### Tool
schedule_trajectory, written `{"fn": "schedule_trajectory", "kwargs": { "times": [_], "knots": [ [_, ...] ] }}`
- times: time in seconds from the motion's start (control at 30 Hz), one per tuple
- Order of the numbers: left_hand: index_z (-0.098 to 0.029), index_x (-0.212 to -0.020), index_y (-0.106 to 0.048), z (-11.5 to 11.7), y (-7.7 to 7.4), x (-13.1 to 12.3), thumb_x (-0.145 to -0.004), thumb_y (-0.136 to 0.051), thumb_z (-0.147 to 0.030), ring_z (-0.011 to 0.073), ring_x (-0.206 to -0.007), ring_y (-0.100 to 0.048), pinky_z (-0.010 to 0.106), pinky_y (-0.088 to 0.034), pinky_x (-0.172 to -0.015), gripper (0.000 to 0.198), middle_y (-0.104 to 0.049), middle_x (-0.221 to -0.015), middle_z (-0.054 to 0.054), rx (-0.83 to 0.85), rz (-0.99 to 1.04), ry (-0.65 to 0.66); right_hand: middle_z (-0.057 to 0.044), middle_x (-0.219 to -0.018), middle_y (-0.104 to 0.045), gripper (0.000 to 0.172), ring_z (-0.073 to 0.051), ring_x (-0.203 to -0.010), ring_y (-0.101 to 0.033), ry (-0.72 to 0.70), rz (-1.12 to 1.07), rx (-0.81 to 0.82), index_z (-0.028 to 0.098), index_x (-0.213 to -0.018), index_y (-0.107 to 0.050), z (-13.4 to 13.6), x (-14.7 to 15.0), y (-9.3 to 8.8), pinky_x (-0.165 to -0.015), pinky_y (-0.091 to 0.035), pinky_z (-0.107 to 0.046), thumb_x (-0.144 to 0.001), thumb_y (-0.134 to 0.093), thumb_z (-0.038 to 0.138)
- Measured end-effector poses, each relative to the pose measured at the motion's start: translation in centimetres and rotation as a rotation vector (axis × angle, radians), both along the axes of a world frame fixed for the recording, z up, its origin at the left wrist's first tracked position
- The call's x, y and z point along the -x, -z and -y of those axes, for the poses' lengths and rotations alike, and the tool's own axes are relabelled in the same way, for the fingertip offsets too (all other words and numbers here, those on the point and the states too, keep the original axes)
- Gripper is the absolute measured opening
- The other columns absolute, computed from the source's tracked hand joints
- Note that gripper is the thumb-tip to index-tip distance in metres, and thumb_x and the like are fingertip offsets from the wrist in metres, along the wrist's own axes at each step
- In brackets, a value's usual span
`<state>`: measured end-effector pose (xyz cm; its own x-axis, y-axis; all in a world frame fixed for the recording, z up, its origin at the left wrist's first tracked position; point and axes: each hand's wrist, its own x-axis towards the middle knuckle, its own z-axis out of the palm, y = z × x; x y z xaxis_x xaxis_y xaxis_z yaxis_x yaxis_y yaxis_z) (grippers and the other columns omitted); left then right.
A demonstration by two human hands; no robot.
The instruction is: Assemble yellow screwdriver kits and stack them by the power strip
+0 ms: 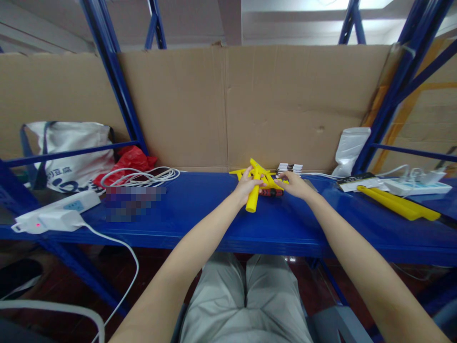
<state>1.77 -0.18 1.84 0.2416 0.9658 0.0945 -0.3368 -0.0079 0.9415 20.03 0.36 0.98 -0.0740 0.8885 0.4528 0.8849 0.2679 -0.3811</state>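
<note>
My left hand (pixel 244 187) is closed round a yellow plastic piece (pixel 252 200) with a thick round handle, which tilts up from the table toward the back. Its upper end branches out beyond my fingers. My right hand (pixel 295 185) reaches in from the other side, its fingertips pinched on the edge of a yellow plastic part (pixel 273 183). Whether the two yellow shapes are joined cannot be made out. Just beneath them lies a red and black tool handle (pixel 272 192), partly covered. Small white packets with dark bands (pixel 290 167) sit behind my right hand.
The blue table (pixel 200 214) backs onto cardboard (pixel 178 109). On the left are a cloth bag (pixel 78 152), a red plastic bag (pixel 130 159), coiled white cable (pixel 157 176) and a power strip (pixel 60 214). Long yellow pieces (pixel 396 202) and another power strip (pixel 421 187) lie right.
</note>
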Motion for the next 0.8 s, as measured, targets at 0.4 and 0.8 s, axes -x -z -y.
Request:
{"fn": "schedule_trajectory", "kwargs": {
  "times": [0.4,0.8],
  "knots": [
    [-0.028,-0.14,-0.034,-0.9,0.5,0.4,-0.071,-0.051,0.006,0.009,-0.06,-0.063,0.015,-0.042,-0.045,0.079,-0.065,-0.104,0.006,0.085,-0.009,-0.169,-0.002,-0.067,-0.063,0.019,-0.016,-0.062,-0.057,-0.243,0.109,0.273,0.018,-0.072,-0.063,0.5,-0.4,0.3,-0.058,-0.042,-0.026,-0.074,-0.064,0.037],
    [-0.024,-0.139,-0.035,-1.4,0.7,0.3,-0.071,-0.052,0.006,0.0088,-0.056,-0.061,0.016,-0.044,-0.044,0.076,-0.063,-0.113,0.011,0.129,-0.03,-0.155,0.0,-0.054,-0.047,0.051,-0.014,-0.052,-0.045,-0.011,-0.402,-0.13,0.019,-0.075,-0.056,-0.3,-2.4,-0.9,-0.05,-0.035,-0.027,-0.077,-0.046,0.068]
  ]
}}
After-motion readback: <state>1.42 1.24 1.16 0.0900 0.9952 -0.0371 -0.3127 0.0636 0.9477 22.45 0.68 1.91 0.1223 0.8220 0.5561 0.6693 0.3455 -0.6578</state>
